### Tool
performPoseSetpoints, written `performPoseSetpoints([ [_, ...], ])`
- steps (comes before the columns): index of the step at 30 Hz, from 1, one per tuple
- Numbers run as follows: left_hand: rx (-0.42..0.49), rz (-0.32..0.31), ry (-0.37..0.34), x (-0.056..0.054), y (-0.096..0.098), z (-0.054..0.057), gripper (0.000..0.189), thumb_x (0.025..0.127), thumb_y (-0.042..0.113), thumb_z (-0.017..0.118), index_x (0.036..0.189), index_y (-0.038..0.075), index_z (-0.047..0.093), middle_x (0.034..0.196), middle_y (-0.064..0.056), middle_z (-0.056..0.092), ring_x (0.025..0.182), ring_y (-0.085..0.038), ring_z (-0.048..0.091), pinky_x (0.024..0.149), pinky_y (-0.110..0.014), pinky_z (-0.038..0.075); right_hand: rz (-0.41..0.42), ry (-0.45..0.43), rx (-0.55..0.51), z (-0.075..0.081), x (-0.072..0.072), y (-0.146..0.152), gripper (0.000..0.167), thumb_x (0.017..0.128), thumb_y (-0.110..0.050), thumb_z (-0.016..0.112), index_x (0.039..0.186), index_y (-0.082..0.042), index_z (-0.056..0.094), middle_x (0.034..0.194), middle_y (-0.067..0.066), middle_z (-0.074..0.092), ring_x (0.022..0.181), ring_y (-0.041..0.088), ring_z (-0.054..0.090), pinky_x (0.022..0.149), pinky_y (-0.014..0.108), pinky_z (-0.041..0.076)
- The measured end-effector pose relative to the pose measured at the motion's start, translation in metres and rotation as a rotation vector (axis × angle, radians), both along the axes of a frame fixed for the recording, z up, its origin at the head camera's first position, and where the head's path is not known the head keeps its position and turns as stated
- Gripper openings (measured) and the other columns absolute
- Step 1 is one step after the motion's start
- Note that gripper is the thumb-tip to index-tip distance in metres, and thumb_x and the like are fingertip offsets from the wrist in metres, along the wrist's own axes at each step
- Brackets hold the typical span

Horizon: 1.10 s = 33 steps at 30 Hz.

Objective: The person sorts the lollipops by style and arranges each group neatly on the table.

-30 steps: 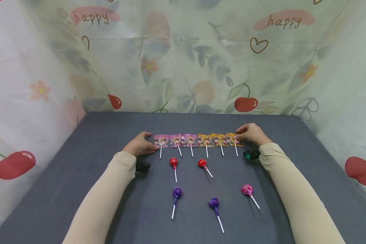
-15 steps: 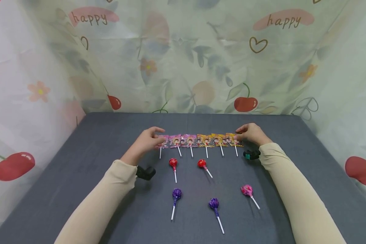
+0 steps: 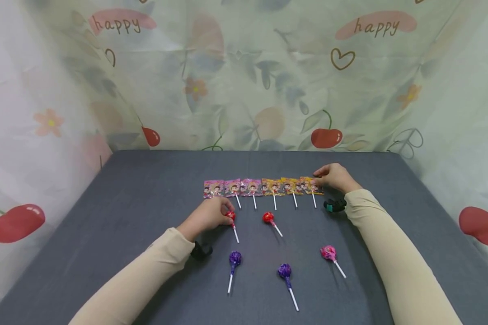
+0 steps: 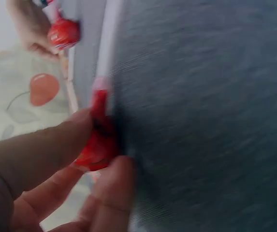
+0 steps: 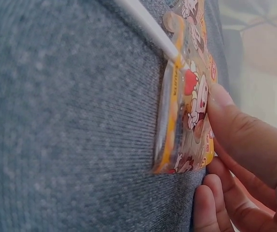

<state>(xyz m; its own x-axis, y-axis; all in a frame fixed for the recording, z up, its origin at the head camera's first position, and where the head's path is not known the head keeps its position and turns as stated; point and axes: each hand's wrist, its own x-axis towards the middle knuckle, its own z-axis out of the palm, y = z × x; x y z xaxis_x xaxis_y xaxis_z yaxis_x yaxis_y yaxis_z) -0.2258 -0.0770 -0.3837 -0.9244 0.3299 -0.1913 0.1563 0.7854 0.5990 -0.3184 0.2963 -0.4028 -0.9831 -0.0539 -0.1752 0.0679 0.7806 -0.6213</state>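
My left hand pinches the head of a red ball lollipop between thumb and fingers; its white stick points toward me. Beyond it lies a row of flat-wrapped lollipops: three in pink wrappers on the left, three in yellow wrappers on the right. The hand hides the stick of the leftmost pink one. At the row's right end, my right hand holds the edge of the last yellow-wrapped lollipop, thumb on top. A second red lollipop lies right of the left hand.
Nearer me on the dark grey table lie two purple lollipops, one left and another purple lollipop further right. A pink lollipop lies near the right forearm. A printed curtain encloses the back and sides.
My left hand has left the left end of the wrapped row, passed over the leftmost pink wrapper and come nearer to the red lollipop, now pinched. The right hand has stayed put.
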Motion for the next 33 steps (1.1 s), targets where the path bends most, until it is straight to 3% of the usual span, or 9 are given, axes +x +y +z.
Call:
performPoseSetpoints([
  [5, 0.100, -0.001, 0.010, 0.003, 0.004, -0.004, 0.017, 0.079, 0.010, 0.079, 0.093, 0.009, 0.070, 0.079, -0.003, 0.064, 0.068, -0.012, 0.053, 0.057, -0.024, 0.043, 0.000, -0.001, 0.002, 0.000, 0.000, 0.000, 0.039, 0.088, -0.022, 0.072, 0.117, 0.003, 0.065, 0.117, 0.024, 0.063, 0.106, 0.034, 0.057, 0.096, 0.049, 0.044],
  [9, 0.180, -0.068, -0.007, 0.004, 0.009, -0.008, 0.019, 0.080, 0.010, 0.079, 0.098, 0.010, 0.072, 0.084, -0.001, 0.065, 0.072, -0.010, 0.057, 0.062, -0.024, 0.046, -0.005, -0.007, -0.006, 0.000, 0.001, 0.000, 0.038, 0.088, -0.021, 0.072, 0.117, 0.004, 0.065, 0.117, 0.024, 0.064, 0.105, 0.034, 0.058, 0.095, 0.049, 0.045],
  [12, 0.180, -0.137, -0.020, 0.006, 0.012, -0.011, 0.021, 0.080, 0.011, 0.079, 0.100, 0.010, 0.072, 0.085, 0.000, 0.066, 0.073, -0.009, 0.058, 0.065, -0.023, 0.047, -0.008, -0.013, -0.015, 0.001, 0.000, -0.001, 0.038, 0.089, -0.019, 0.071, 0.118, 0.004, 0.064, 0.116, 0.024, 0.063, 0.104, 0.033, 0.058, 0.095, 0.049, 0.045],
  [15, 0.170, -0.169, -0.040, 0.009, 0.013, -0.012, 0.020, 0.080, 0.011, 0.079, 0.099, 0.011, 0.072, 0.085, 0.002, 0.067, 0.073, -0.009, 0.057, 0.066, -0.024, 0.047, -0.006, -0.015, -0.020, 0.001, 0.000, -0.002, 0.037, 0.089, -0.019, 0.071, 0.118, 0.004, 0.064, 0.117, 0.024, 0.063, 0.104, 0.033, 0.058, 0.095, 0.049, 0.044],
  [25, 0.113, -0.169, -0.030, 0.012, 0.017, -0.010, 0.018, 0.078, 0.009, 0.080, 0.095, 0.012, 0.074, 0.083, 0.002, 0.068, 0.071, -0.008, 0.057, 0.064, -0.023, 0.047, -0.003, -0.022, 0.002, 0.004, 0.001, -0.003, 0.039, 0.089, -0.021, 0.071, 0.118, 0.004, 0.064, 0.120, 0.025, 0.061, 0.109, 0.034, 0.055, 0.098, 0.049, 0.042],
  [33, 0.092, -0.136, -0.079, 0.011, 0.020, -0.007, 0.019, 0.078, 0.009, 0.080, 0.095, 0.015, 0.075, 0.081, 0.003, 0.067, 0.072, -0.010, 0.056, 0.063, -0.023, 0.046, 0.019, -0.029, 0.035, 0.006, 0.000, -0.003, 0.043, 0.089, -0.025, 0.071, 0.120, 0.003, 0.063, 0.122, 0.025, 0.061, 0.111, 0.035, 0.055, 0.098, 0.051, 0.042],
])
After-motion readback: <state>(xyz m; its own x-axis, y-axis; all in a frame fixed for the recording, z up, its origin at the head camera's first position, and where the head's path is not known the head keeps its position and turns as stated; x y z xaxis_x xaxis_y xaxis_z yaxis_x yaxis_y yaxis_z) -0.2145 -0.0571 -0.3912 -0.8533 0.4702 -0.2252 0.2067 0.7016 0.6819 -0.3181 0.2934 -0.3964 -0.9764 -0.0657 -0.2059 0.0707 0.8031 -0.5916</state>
